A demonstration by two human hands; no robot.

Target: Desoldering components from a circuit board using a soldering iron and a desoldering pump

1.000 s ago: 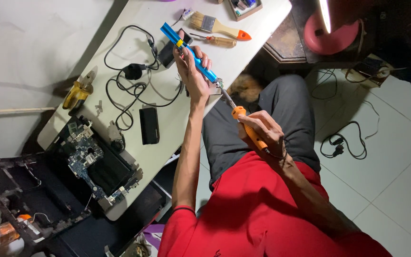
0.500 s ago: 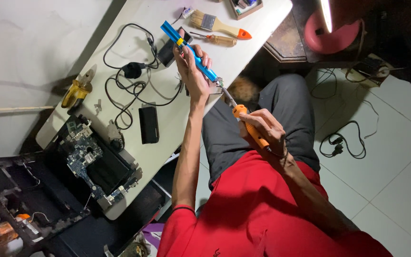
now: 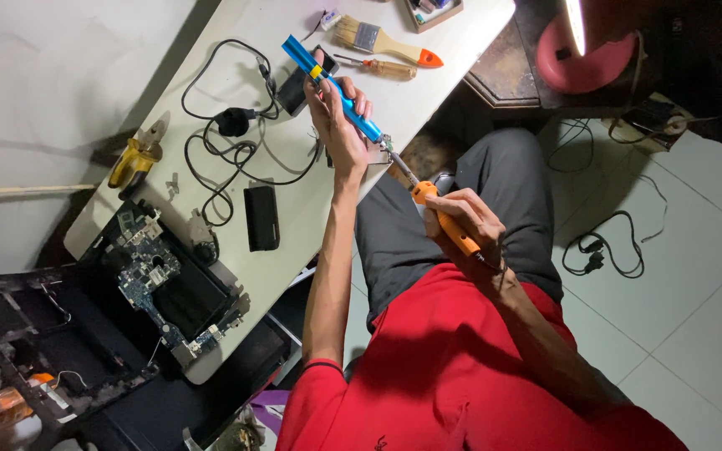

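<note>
A person in a red shirt sat at a white table (image 3: 428,79), seen from above. The left hand (image 3: 340,113) was raised over the table edge, fingers wrapped shut around a blue tube-shaped tool (image 3: 332,88) with a yellow band near its upper end. The tool ran slantwise through the fist, its top poking out above the fingers and its lower end emerging below the palm. The right hand (image 3: 465,221) hung over the lap, fingers closed around the orange handle of a soldering iron (image 3: 436,213). The iron's metal tip pointed up towards the lower end of the blue tool, touching or nearly touching; I could not tell which.

No labelled packages could be made out. A small open box (image 3: 434,10) sat at the far table edge. Beside it lay a brush (image 3: 382,42) with an orange handle end and a screwdriver (image 3: 378,65). Left of the hands lay a coiled black cable (image 3: 231,142), a black block (image 3: 261,217) and yellow pliers (image 3: 134,159). A bare circuit board (image 3: 156,276) rested on a dark tray at the near end.
</note>
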